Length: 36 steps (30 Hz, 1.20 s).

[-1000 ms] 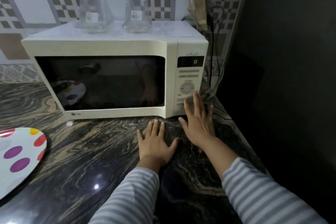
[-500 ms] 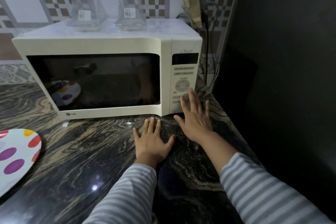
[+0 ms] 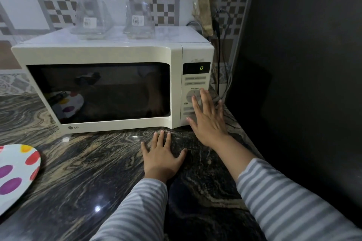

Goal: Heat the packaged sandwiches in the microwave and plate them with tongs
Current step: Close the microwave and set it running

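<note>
I am holding my right hand [image 3: 210, 121] open with fingers spread, gripping nothing, fingertips lying over the round dial on the control panel [image 3: 195, 92] of the microwave [image 3: 109, 55]. My left hand [image 3: 161, 159] is resting flat and empty on the marbled counter [image 3: 78, 172]. The microwave door is closed, its display reading 0; I cannot tell what sits inside. Two clear glass containers [image 3: 138, 19] are standing on top. A spotted plate [image 3: 15, 174] is lying at my left.

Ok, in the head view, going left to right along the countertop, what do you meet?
Spotted plate → left hand flat on the countertop → right hand raised at the microwave control panel → dark wall.
</note>
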Each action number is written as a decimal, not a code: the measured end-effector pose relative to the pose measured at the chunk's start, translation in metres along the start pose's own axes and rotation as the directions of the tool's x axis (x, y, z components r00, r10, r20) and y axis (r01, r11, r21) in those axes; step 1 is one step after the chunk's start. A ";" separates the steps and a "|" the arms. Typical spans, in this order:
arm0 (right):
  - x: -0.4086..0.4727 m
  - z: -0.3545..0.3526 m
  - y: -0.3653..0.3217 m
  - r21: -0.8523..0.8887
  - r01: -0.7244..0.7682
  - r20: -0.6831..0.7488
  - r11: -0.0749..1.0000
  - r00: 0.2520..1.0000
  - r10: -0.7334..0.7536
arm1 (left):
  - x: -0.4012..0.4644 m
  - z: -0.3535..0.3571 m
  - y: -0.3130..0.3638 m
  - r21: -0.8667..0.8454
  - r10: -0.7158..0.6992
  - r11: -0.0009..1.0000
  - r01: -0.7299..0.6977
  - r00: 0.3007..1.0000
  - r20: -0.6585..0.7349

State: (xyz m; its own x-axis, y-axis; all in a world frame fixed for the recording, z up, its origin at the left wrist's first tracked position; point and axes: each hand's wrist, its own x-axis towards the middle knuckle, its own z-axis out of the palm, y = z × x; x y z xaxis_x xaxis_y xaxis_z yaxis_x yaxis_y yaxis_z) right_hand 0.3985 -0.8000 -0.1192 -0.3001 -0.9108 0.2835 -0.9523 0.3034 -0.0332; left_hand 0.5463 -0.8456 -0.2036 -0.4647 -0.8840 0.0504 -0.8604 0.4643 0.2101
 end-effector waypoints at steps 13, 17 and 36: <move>0.001 -0.002 -0.002 0.011 -0.020 0.008 1.000 1.000 0.020 | 0.000 -0.001 0.000 -0.022 0.005 1.000 -0.005 1.000 0.004; -0.012 0.004 -0.004 0.063 0.012 0.006 0.998 1.000 -0.012 | 0.000 -0.001 0.000 -0.019 0.007 1.000 -0.006 1.000 0.002; -0.054 0.070 -0.002 0.202 -0.116 0.173 0.972 0.981 0.081 | 0.000 -0.001 0.001 -0.008 0.001 1.000 -0.001 1.000 0.002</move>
State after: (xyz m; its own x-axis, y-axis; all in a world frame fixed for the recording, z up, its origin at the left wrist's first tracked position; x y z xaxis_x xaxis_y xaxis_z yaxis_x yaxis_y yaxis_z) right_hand 0.4123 -0.7708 -0.2012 -0.3817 -0.9178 0.1094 -0.9024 0.3445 -0.2587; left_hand 0.5454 -0.8454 -0.2024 -0.4664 -0.8832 0.0483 -0.8581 0.4651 0.2176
